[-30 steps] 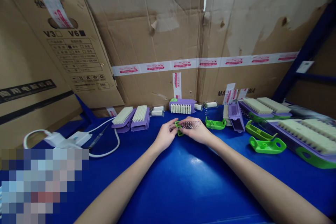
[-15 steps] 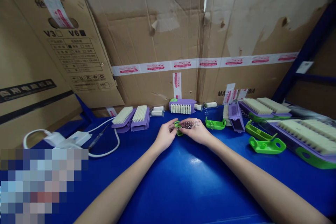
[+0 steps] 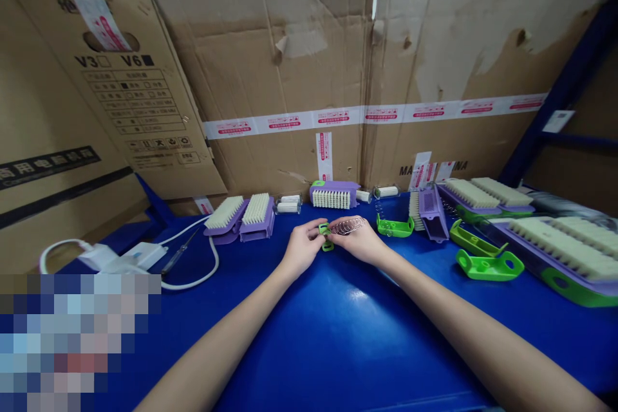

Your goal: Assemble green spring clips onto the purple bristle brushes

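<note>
My left hand grips a small green plastic part with slots in it, above the middle of the blue table. From the other side, my right hand has its fingertips pressed against the same part. A thin metal coil spring stretches over the right hand's knuckles, its near end at the pinched fingers; the exact contact is hidden. Just behind the hands lies a purple brush with cream bristles. To the right rests a green bracket with another spring beside it.
More green brackets and large purple-and-green brushes lie on the right. Purple brushes and clear-cased white rollers stand at the back left. A screwdriver, white cable and power strip lie left. Cardboard walls the back.
The view has shifted very slightly. Both hands stay together on the green part, which has turned a little between the fingers, with the spring still at the right hand.
</note>
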Demonstrator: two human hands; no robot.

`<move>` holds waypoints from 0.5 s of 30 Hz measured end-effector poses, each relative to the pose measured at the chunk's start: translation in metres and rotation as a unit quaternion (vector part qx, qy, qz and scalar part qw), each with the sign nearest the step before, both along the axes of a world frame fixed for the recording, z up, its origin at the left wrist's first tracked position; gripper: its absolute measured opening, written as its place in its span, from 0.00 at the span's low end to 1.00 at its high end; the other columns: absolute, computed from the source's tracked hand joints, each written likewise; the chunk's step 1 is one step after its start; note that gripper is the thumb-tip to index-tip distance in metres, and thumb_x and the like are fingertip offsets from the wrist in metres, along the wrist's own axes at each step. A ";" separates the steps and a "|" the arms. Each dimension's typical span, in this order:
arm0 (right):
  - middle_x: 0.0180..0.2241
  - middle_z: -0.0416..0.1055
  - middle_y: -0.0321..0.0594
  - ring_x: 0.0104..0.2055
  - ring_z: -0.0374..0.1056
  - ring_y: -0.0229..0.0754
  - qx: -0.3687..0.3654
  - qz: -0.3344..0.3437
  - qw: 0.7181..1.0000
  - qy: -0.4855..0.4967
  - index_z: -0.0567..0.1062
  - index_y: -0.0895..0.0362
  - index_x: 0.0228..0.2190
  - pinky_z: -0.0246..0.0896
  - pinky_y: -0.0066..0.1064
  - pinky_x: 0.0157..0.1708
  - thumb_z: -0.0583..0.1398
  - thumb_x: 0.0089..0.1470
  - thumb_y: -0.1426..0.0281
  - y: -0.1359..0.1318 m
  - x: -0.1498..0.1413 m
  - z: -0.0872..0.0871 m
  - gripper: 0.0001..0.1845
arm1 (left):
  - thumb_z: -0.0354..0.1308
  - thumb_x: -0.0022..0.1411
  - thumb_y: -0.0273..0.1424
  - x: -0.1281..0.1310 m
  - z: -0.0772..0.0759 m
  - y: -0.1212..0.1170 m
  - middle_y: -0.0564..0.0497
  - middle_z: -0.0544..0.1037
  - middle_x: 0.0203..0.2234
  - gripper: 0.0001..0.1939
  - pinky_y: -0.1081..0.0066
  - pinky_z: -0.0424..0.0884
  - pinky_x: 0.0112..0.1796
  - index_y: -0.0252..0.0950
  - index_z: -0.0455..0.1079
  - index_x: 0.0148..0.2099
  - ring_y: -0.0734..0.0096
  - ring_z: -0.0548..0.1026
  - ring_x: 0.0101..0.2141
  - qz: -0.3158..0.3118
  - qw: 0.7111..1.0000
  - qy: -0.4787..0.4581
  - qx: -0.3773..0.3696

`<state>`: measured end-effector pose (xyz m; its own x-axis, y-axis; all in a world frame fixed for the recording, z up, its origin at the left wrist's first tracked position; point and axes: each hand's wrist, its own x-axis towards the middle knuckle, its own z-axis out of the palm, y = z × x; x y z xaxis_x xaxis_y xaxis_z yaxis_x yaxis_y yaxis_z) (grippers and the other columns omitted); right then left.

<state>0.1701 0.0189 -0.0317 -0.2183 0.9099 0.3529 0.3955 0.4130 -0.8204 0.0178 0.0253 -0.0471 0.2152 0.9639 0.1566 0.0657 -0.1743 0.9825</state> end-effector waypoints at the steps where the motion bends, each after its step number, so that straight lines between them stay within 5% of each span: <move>1: 0.28 0.77 0.41 0.30 0.72 0.41 0.000 -0.002 1.000 0.001 0.78 0.60 0.27 0.66 0.28 0.31 0.62 0.44 0.73 0.000 0.000 0.000 0.06 | 0.53 0.51 0.18 0.000 0.000 0.000 0.43 0.80 0.34 0.23 0.73 0.70 0.35 0.25 0.66 0.51 0.68 0.77 0.34 0.000 1.000 0.003 0.003; 10: 0.26 0.76 0.39 0.28 0.71 0.40 0.020 -0.033 0.999 -0.011 0.77 0.59 0.26 0.64 0.28 0.28 0.61 0.45 0.72 -0.001 -0.002 -0.005 0.04 | 0.51 0.53 0.18 0.001 -0.002 0.000 0.44 0.79 0.33 0.20 0.73 0.70 0.36 0.26 0.66 0.50 0.69 0.77 0.35 0.005 0.999 0.026 0.031; 15: 0.32 0.75 0.41 0.31 0.71 0.39 0.038 -0.002 0.999 -0.004 0.78 0.59 0.34 0.66 0.28 0.33 0.64 0.40 0.75 -0.001 0.003 -0.005 0.14 | 0.52 0.52 0.19 0.001 -0.003 -0.001 0.45 0.79 0.31 0.20 0.74 0.70 0.35 0.27 0.66 0.50 0.68 0.77 0.34 0.010 0.999 0.020 0.028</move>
<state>0.1731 0.0183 -0.0370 -0.2171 0.8816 0.4190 0.4039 0.4719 -0.7837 0.0191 0.0241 -0.0500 0.2027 0.9580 0.2027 0.1081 -0.2276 0.9677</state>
